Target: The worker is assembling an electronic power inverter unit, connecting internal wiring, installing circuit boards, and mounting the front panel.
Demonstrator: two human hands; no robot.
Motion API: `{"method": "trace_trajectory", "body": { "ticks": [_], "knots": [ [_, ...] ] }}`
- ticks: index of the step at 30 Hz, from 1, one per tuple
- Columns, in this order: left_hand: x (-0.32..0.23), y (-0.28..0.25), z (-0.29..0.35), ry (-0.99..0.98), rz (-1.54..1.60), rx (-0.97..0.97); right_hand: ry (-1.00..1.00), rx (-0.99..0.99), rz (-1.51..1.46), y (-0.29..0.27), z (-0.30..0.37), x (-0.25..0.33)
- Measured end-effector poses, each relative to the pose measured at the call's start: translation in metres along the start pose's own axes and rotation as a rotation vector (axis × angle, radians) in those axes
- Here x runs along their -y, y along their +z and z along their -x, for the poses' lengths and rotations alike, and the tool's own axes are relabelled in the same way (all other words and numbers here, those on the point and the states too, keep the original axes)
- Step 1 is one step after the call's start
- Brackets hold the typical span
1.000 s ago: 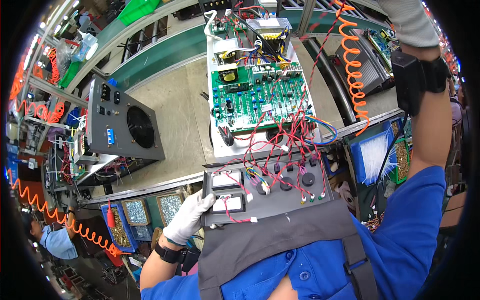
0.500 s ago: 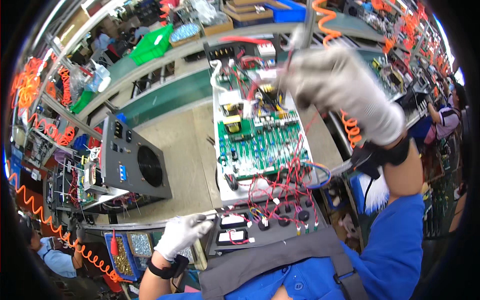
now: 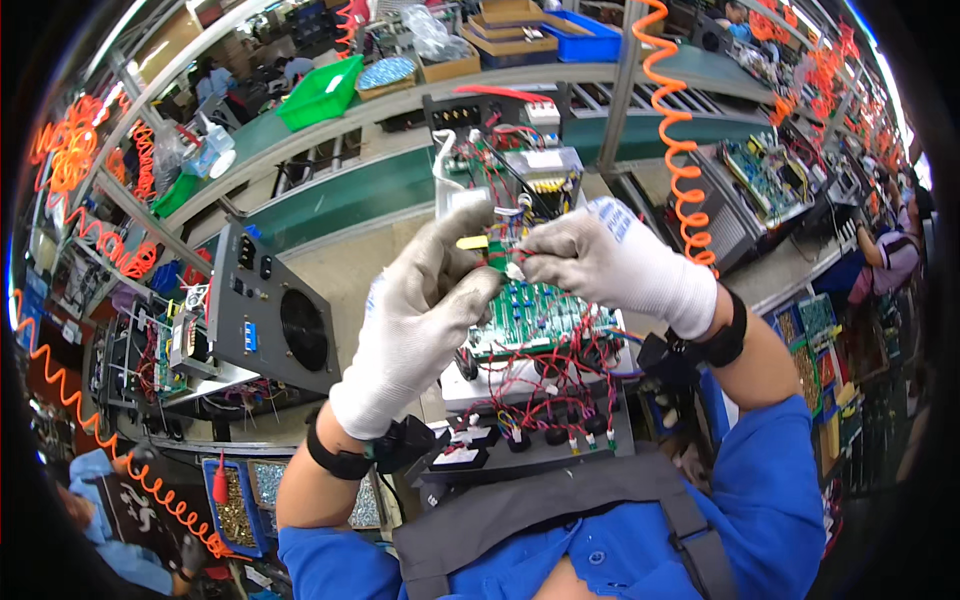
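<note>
A: What do I have at the right hand [image 3: 615, 264]?

B: Gloved; thumb and fingertips pinched on a thin red lead [image 3: 505, 256]. I log a white connector [image 3: 515, 271] at those fingertips.

A: Left hand [image 3: 415, 320]?

B: Gloved, fingers curled, thumb tip near the lead. Whether it grips, I cannot tell from my head view.

A: Position of the lead?

B: Between both hands, over the green circuit board [image 3: 530, 325].

A: Surroundings?

B: I note tangled red wires [image 3: 535, 382] along the board's near side, a dark grey panel [image 3: 535, 457] nearest the body, and, well apart to the left, a grey fan housing [image 3: 268, 310].
</note>
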State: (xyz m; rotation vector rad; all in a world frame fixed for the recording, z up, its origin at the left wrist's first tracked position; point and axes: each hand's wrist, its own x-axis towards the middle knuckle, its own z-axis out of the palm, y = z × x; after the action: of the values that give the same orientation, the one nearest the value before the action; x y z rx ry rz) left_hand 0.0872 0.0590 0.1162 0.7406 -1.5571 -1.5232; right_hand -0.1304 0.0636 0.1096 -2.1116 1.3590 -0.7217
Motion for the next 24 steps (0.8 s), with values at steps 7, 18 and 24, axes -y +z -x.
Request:
{"method": "trace_trajectory", "body": {
  "ticks": [7,18,24],
  "knots": [
    [-0.022,0.001,-0.018,0.061,-0.117,-0.103,-0.113,-0.034,-0.045,-0.015,-0.006,0.031],
    [-0.01,-0.017,-0.015,0.148,0.639,-0.029,-0.089,0.054,-0.428,-0.011,0.002,0.039],
    [0.011,-0.022,-0.015,0.078,1.079,-0.043,-0.231,-0.018,-0.462,0.024,0.006,0.023]
  ]
}}
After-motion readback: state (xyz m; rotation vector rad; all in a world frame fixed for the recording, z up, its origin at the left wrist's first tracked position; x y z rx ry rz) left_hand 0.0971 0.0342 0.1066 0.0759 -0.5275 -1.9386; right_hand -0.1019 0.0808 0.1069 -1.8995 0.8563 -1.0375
